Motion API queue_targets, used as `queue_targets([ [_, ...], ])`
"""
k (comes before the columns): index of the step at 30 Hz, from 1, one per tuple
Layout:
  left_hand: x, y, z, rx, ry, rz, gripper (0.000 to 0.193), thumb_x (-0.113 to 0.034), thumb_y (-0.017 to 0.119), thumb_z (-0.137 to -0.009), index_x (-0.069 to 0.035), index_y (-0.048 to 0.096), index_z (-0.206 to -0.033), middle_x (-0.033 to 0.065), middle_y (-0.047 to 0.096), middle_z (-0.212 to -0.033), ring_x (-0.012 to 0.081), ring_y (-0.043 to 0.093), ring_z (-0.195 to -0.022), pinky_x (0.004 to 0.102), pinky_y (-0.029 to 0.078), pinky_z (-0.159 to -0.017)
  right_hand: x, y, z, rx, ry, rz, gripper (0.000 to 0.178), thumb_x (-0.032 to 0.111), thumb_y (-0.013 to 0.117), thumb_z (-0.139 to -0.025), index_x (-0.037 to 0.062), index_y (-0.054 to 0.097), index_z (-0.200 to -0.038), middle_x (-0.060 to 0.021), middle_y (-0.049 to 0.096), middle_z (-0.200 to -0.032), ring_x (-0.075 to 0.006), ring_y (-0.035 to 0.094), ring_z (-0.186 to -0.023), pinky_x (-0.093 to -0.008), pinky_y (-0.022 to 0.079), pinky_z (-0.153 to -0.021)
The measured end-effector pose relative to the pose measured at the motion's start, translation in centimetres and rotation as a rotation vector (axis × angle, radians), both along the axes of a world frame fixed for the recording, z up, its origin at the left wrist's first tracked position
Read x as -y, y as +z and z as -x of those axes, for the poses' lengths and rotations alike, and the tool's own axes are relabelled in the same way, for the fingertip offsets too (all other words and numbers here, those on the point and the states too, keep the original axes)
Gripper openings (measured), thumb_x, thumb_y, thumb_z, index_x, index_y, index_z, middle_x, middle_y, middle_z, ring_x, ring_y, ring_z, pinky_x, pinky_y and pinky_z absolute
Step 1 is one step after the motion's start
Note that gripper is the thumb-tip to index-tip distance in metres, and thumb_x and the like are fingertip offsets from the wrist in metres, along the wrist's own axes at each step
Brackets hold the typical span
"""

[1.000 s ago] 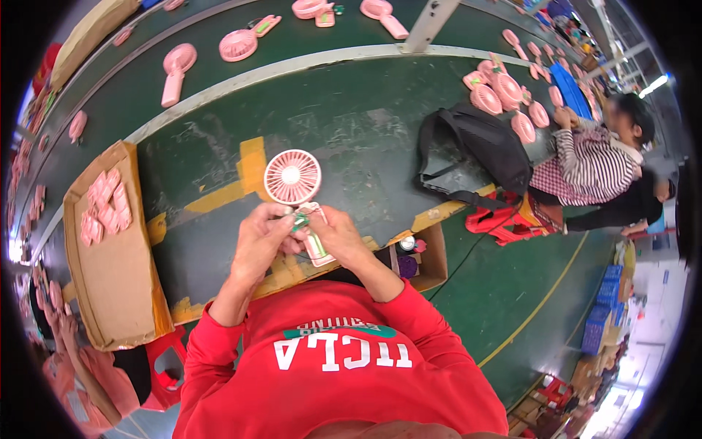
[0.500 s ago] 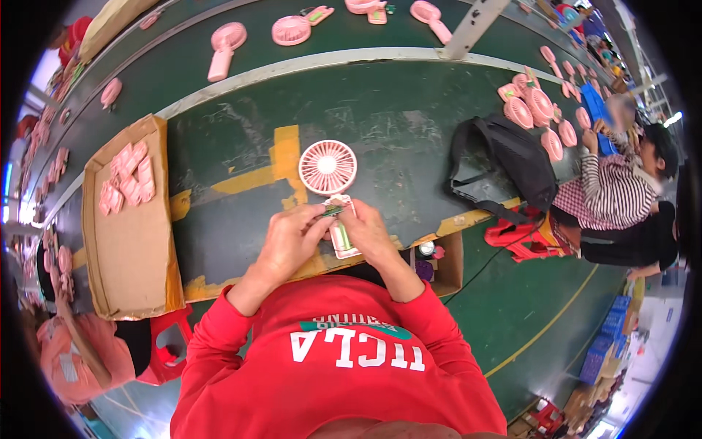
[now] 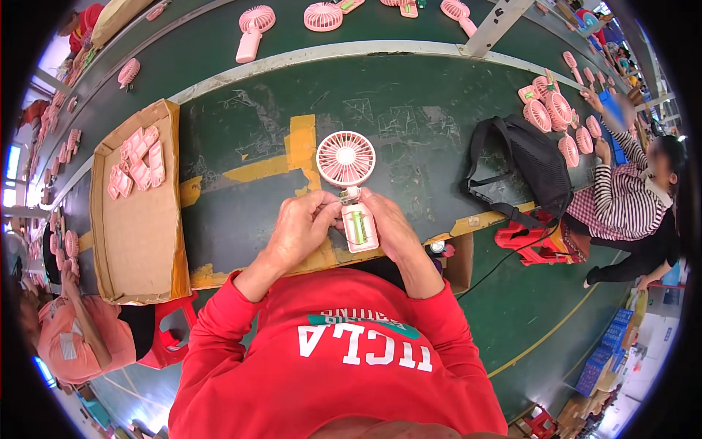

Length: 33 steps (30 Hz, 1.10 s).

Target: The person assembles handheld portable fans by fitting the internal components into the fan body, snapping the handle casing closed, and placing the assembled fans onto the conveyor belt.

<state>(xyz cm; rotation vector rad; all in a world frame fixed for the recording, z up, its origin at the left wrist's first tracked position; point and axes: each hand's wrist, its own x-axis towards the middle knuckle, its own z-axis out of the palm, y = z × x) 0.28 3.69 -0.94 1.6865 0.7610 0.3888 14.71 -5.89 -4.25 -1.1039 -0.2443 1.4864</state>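
A pink handheld fan [image 3: 346, 159] lies on the green table in front of me, its round grille away from me. Its handle is uncovered and shows a green battery [image 3: 357, 227] with thin wire beside it. A small circuit board [image 3: 350, 195] sits at the neck, above the battery. My left hand [image 3: 301, 225] is closed in a pinch at the left edge of the neck, by the board; its fingertips partly hide what they grip. Along the handle's right side, my right hand [image 3: 391, 225] holds the fan with curled fingers.
A cardboard tray [image 3: 139, 249] with several pink handle covers [image 3: 137, 162] stands at left. A black bag [image 3: 523, 164] lies at right, near a pile of pink fans [image 3: 553, 110] and a co-worker [image 3: 621, 183]. Beyond a metal rail, more fans [image 3: 323, 16] lie on a green belt.
The circuit board, held between both hands before, now sits at the fan's neck. My right hand has moved off it to the handle's side, exposing the battery. The whole view has shifted slightly.
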Motion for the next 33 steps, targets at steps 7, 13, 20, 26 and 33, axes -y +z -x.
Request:
queue_targets([
  [7, 0.2, -1.0, -0.5, 0.019, 0.033, 0.085, 0.014, -0.007, 0.057, -0.09, 0.006, 0.061, -0.092, 0.0046, 0.064, -0.076, 0.0088, 0.061, -0.071, 0.0232, 0.05, -0.064, 0.3, -1.5, 0.0, 0.056, -0.032, 0.009, 0.035, 0.027, 0.045, -0.098, -0.0017, 0.053, -0.115, -0.0086, 0.062, -0.102, -0.0128, 0.063, -0.088, -0.0257, 0.053, -0.074],
  [13, 0.5, -2.1, -0.4, 0.003, 0.04, 0.02, 0.012, -0.006, 0.057, -0.09, 0.005, 0.061, -0.09, 0.0048, 0.065, -0.077, 0.0081, 0.06, -0.069, 0.023, 0.05, -0.063, 0.3, -1.2, 0.2, 0.08, -0.034, 0.024, 0.035, 0.027, 0.045, -0.098, -0.0025, 0.052, -0.116, -0.0083, 0.063, -0.1, -0.0122, 0.063, -0.087, -0.0249, 0.053, -0.073],
  [20, 0.7, -1.7, -0.8, -0.027, 0.035, -0.243, 0.006, -0.002, 0.062, -0.084, 0.003, 0.061, -0.087, 0.0077, 0.06, -0.078, 0.0136, 0.062, -0.066, 0.0254, 0.048, -0.059, 0.3, -1.4, 0.1, 0.124, -0.022, 0.023, 0.034, 0.026, 0.045, -0.098, -0.0035, 0.052, -0.115, -0.0088, 0.063, -0.099, -0.0116, 0.063, -0.084, -0.0244, 0.052, -0.072],
  [26, 0.8, -2.3, -1.0, 0.131, 0.07, -0.353, 0.013, 0.004, 0.062, -0.08, 0.002, 0.061, -0.093, 0.0115, 0.06, -0.081, 0.0195, 0.063, -0.067, 0.0288, 0.05, -0.059, 0.4, -2.1, 0.2, 0.149, -0.023, -0.015, 0.034, 0.025, 0.043, -0.098, -0.0039, 0.051, -0.115, -0.0087, 0.063, -0.097, -0.0116, 0.063, -0.083, -0.0245, 0.052, -0.071],
  [33, 0.5, -2.5, -0.8, 0.144, -0.037, -0.644, 0.024, 0.007, 0.064, -0.078, 0.001, 0.064, -0.101, 0.0127, 0.061, -0.081, 0.0232, 0.062, -0.067, 0.0302, 0.05, -0.058, 0.6, -2.0, -0.2, 0.132, 0.014, -0.002, 0.034, 0.025, 0.042, -0.099, -0.0033, 0.051, -0.117, -0.0087, 0.062, -0.101, -0.0124, 0.063, -0.086, -0.0253, 0.052, -0.074],
])
